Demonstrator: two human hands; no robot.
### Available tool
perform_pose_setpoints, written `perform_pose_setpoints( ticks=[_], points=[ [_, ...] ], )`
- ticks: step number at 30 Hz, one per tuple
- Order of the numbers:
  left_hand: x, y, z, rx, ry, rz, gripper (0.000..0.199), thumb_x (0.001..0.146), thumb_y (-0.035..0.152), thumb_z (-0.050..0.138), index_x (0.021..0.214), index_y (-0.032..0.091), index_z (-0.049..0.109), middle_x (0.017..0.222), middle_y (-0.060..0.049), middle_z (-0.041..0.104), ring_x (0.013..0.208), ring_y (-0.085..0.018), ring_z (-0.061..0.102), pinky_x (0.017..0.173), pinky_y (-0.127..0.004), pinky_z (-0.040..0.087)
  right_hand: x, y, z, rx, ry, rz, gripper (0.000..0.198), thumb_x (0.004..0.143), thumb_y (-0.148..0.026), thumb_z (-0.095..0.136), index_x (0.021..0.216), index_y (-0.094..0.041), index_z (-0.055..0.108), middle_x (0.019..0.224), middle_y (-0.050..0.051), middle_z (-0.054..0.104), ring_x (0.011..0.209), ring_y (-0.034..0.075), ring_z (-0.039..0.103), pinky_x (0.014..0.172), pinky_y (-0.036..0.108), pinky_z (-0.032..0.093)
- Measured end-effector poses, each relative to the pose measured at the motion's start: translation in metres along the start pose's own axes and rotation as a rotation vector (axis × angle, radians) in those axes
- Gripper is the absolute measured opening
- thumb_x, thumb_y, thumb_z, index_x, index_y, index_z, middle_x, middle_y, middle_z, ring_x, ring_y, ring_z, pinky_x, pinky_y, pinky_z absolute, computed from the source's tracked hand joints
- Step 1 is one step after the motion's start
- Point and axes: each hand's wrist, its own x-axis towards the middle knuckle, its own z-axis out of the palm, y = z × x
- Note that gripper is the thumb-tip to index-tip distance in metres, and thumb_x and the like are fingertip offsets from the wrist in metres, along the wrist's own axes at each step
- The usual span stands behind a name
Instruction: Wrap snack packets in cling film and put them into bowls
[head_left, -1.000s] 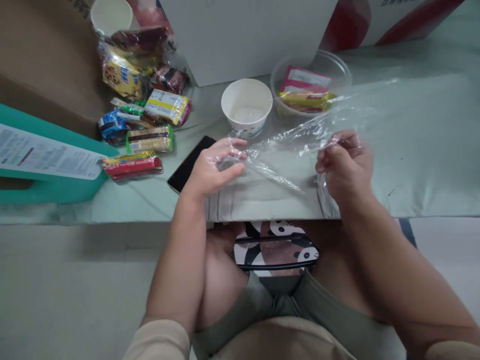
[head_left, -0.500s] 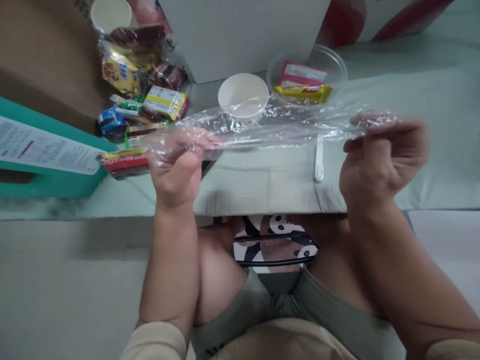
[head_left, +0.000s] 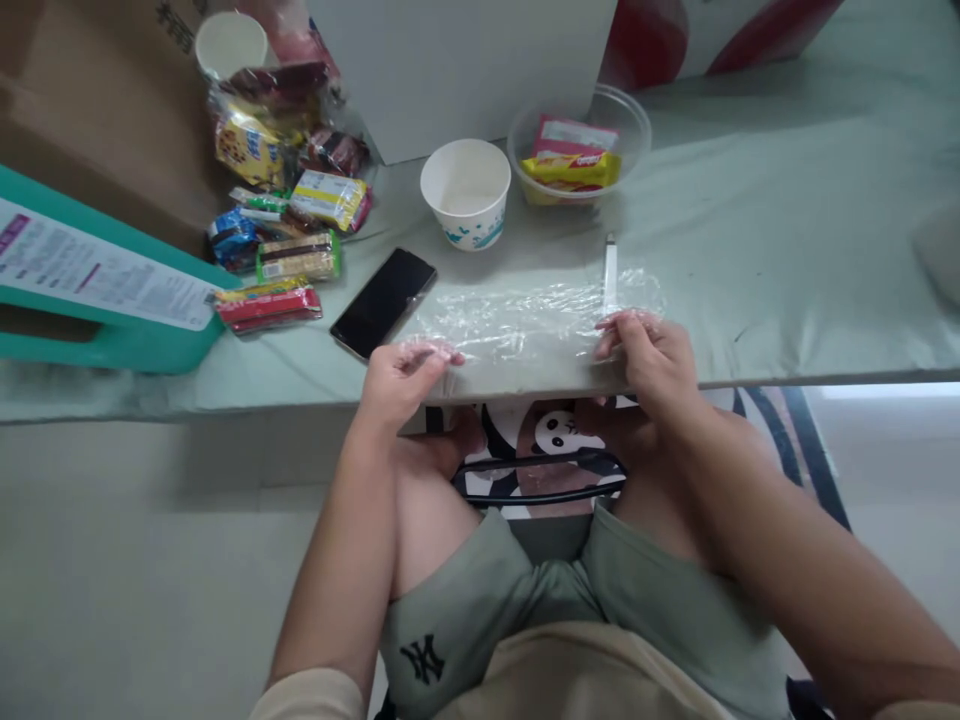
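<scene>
A crinkled sheet of clear plastic film (head_left: 517,315) stretches between my hands, low over the near part of the table. My left hand (head_left: 409,380) pinches its left end. At the other end, my right hand (head_left: 649,355) grips the film between thumb and fingers. Through the film's right part shows a white utility knife (head_left: 610,272), its kind not fully clear. Left of the film lies a black phone (head_left: 386,300), close to my left hand. Beyond the film stands a white paper cup (head_left: 466,190) with a teal pattern.
A clear plastic bowl (head_left: 634,140) holds snack packets. Several wrapped snacks (head_left: 300,257) lie at the left, beside a teal box (head_left: 142,320) and another paper cup (head_left: 232,48). A white carton (head_left: 465,70) stands at the back. The table's front edge runs just below my hands.
Both hands have come down and closer together, bringing the film from raised in front of the cup to low over the table. The phone and cup are now uncovered.
</scene>
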Motion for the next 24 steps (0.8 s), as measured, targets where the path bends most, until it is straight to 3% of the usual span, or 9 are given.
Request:
perform_pose_setpoints(
  ticks=[2, 5, 9, 12, 16, 19, 24],
  points=[
    [-0.001, -0.009, 0.004, -0.126, 0.075, 0.017, 0.029, 0.088, 0.040, 0.067, 0.072, 0.019, 0.078, 0.074, -0.007, 0.079, 0.076, -0.019, 0.075, 0.080, -0.033, 0.060, 0.003, 0.000, 0.000, -0.013, 0.041, 0.057, 0.040, 0.097, -0.053, 0.052, 0.077, -0.021, 0.067, 0.064, 0.002, 0.066, 0.063, 0.015, 0.062, 0.063, 0.029, 0.054],
    [0.004, -0.013, 0.009, -0.145, 0.146, 0.021, 0.029, 0.088, 0.039, 0.066, 0.070, 0.019, 0.075, 0.070, -0.005, 0.076, 0.068, -0.016, 0.071, 0.072, -0.029, 0.058, 0.007, -0.005, 0.000, 0.010, 0.051, 0.145, 0.033, 0.095, -0.045, 0.055, 0.078, -0.020, 0.068, 0.062, 0.001, 0.064, 0.056, 0.013, 0.059, 0.053, 0.025, 0.048],
    [0.012, -0.004, 0.011, -0.151, 0.253, -0.106, 0.016, 0.075, 0.033, 0.071, 0.069, 0.019, 0.067, 0.063, 0.000, 0.068, 0.048, -0.009, 0.056, 0.048, -0.021, 0.046, 0.006, -0.010, 0.001, -0.006, 0.032, 0.219, 0.018, 0.087, -0.035, 0.062, 0.081, -0.019, 0.068, 0.061, -0.001, 0.062, 0.048, 0.010, 0.054, 0.046, 0.023, 0.043],
    [0.012, 0.001, 0.010, -0.172, 0.326, -0.188, 0.012, 0.073, 0.029, 0.068, 0.069, 0.019, 0.062, 0.058, 0.003, 0.062, 0.040, -0.006, 0.046, 0.040, -0.019, 0.036, 0.004, -0.011, 0.002, -0.013, 0.007, 0.242, 0.019, 0.087, -0.033, 0.060, 0.077, -0.019, 0.066, 0.059, -0.001, 0.061, 0.049, 0.011, 0.054, 0.046, 0.023, 0.043],
    [0.008, -0.003, 0.006, -0.103, 0.406, -0.283, 0.002, 0.072, 0.021, 0.063, 0.072, 0.019, 0.063, 0.057, 0.004, 0.062, 0.042, -0.007, 0.049, 0.041, -0.018, 0.037, 0.001, -0.015, 0.000, -0.110, 0.020, 0.213, 0.024, 0.084, -0.028, 0.058, 0.063, -0.019, 0.062, 0.054, -0.001, 0.057, 0.050, 0.010, 0.052, 0.050, 0.023, 0.041],
    [0.007, -0.007, 0.002, -0.007, 0.452, -0.298, 0.012, 0.070, 0.011, 0.059, 0.077, 0.018, 0.066, 0.061, 0.003, 0.066, 0.048, -0.008, 0.055, 0.046, -0.018, 0.041, -0.005, -0.019, -0.003, -0.198, -0.015, 0.209, 0.025, 0.082, -0.028, 0.057, 0.058, -0.019, 0.060, 0.054, -0.001, 0.057, 0.052, 0.011, 0.051, 0.050, 0.024, 0.038],
    [0.007, -0.011, -0.003, 0.158, 0.469, -0.277, 0.009, 0.082, 0.021, 0.061, 0.080, 0.017, 0.069, 0.061, 0.001, 0.064, 0.049, -0.010, 0.051, 0.048, -0.022, 0.038, -0.014, -0.020, -0.009, -0.338, -0.127, 0.236, 0.027, 0.081, -0.032, 0.057, 0.057, -0.020, 0.059, 0.052, 0.000, 0.057, 0.053, 0.012, 0.051, 0.053, 0.026, 0.036]
  ],
)
